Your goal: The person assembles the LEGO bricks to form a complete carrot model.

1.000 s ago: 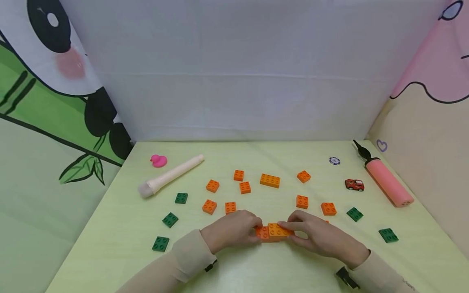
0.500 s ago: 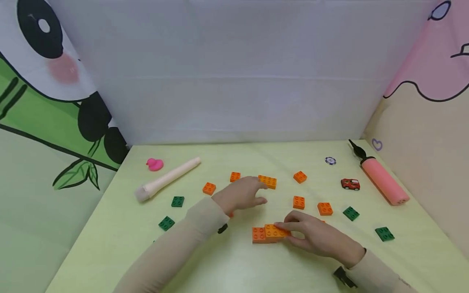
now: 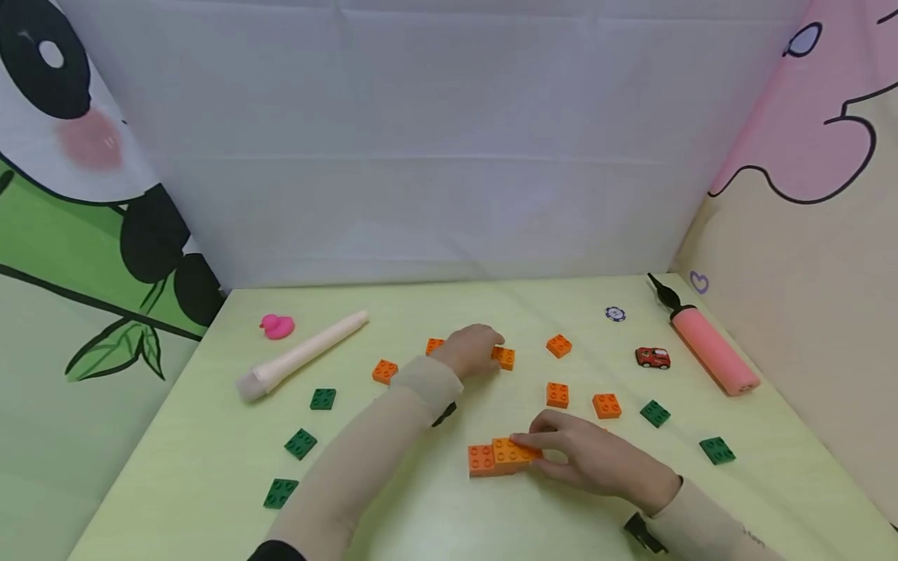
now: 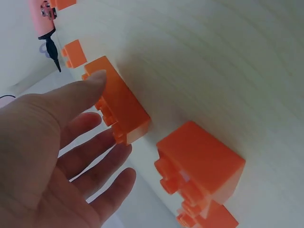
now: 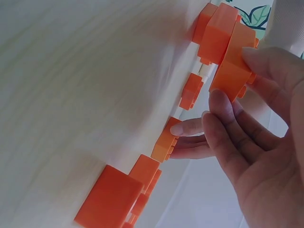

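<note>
In the head view my left hand (image 3: pixel 466 352) is over a long light-orange toy brick (image 3: pixel 507 358) at the back middle of the table. The left wrist view shows the thumb against the near side of this brick, with the other fingers reaching round the far side; their contact is partly hidden. Nearer the front, my right hand (image 3: pixel 592 458) pinches another light-orange toy brick (image 3: pixel 507 453) between thumb and fingers. That brick sits on a darker orange toy brick (image 3: pixel 480 461), whose left end sticks out.
Small orange bricks lie behind, such as one orange brick (image 3: pixel 558 346) and another orange brick (image 3: pixel 606 406). Green bricks (image 3: pixel 300 443) lie at both sides. Around the edges are a pink duck (image 3: pixel 277 326), a white tube (image 3: pixel 302 358), a toy car (image 3: pixel 652 358), a chip (image 3: pixel 615 314) and a pink pump (image 3: pixel 714 351).
My left hand has let go of the stacked bricks and moved away to the long brick at the back. The right hand keeps its hold on the stack. The head view has shifted slightly.
</note>
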Motion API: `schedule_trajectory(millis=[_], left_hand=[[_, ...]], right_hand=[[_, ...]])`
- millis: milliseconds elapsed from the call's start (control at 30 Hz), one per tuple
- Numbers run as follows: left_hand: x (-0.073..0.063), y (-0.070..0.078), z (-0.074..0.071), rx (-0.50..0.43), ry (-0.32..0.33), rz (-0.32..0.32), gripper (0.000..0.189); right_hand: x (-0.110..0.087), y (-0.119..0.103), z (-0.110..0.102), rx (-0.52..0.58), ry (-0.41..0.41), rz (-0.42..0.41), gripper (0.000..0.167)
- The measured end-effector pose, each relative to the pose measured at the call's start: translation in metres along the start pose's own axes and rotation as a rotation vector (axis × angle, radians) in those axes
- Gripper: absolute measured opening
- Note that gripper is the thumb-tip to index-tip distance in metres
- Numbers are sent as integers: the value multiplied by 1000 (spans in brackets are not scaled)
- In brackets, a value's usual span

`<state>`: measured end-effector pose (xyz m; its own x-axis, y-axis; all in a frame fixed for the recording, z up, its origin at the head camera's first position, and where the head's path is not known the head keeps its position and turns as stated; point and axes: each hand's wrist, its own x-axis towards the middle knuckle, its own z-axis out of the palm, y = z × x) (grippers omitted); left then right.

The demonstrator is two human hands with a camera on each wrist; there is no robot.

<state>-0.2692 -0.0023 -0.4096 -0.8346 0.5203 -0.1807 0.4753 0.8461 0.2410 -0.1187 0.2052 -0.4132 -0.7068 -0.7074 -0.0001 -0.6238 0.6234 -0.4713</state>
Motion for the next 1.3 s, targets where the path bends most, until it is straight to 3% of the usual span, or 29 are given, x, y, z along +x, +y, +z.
schedule_trajectory(millis=[367,567,667,867,1067,1167,1300], left_hand=[[5,1,2,94,-8,12,29],[-9,0,-2,50,32,87,32],[-27,-2,-8,33,64,138,34],[-85,-8,-17,-22,113,183,43],[-140,-13,-2,-77,166,231,43],[-156,-12,9,-106,156,250,42],[-165,-8,22,-141,138,250,41]], right_hand=[[1,-3,1,8,0,-7,41],[0,-1,1,-9,2,-10,40],[-1,-1,0,-13,11,-19,40],[-1,0,0,-32,5,-13,41],[0,1,-1,-42,8,-13,42],[0,1,0,-53,20,-19,42],[1,1,1,-67,35,-31,42]])
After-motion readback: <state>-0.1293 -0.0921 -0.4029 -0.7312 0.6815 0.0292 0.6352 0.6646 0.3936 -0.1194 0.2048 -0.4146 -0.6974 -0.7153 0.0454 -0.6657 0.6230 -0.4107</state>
